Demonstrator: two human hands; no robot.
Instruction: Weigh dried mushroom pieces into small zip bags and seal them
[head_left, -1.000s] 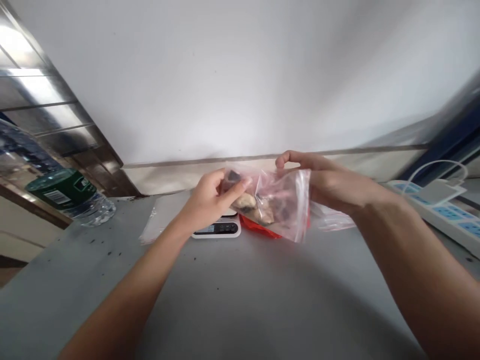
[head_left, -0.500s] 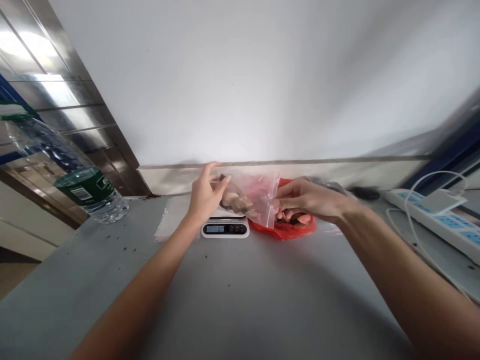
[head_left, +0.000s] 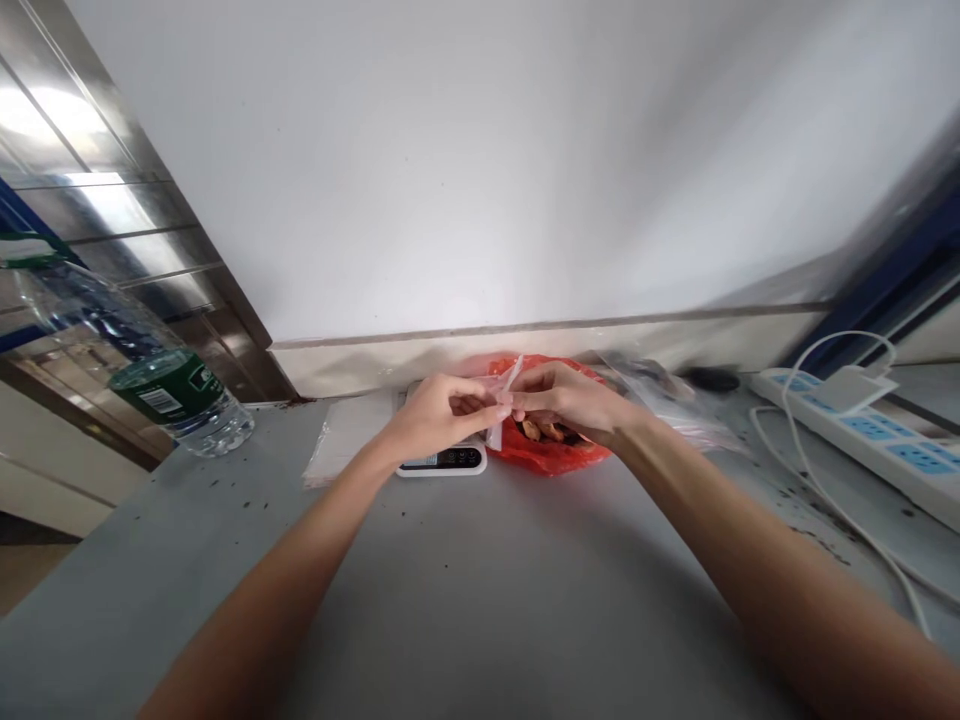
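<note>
My left hand (head_left: pixel 448 412) and my right hand (head_left: pixel 564 398) meet in front of me, each pinching the top edge of a clear zip-lock bag (head_left: pixel 496 436). Most of that bag and what it holds is hidden behind my left hand. Under my left hand sits a white digital scale (head_left: pixel 442 470), its display partly covered. Beneath my right hand a red plastic bag (head_left: pixel 559 463) lies spread, with brown dried pieces (head_left: pixel 546 430) inside. A stack of flat clear bags (head_left: pixel 349 440) lies left of the scale.
A large water bottle (head_left: pixel 176 385) with a green label stands at the left. To the right are more clear bags (head_left: pixel 679 405), a dark object (head_left: pixel 711 379), and a white power strip (head_left: pixel 870 430) with a plugged-in charger and cable (head_left: pixel 817 490). A white wall (head_left: pixel 480 170) rises behind the grey table.
My left hand has moved right from the far end of the zip-lock bag to its top edge, joining my right hand. The view has shifted slightly.
</note>
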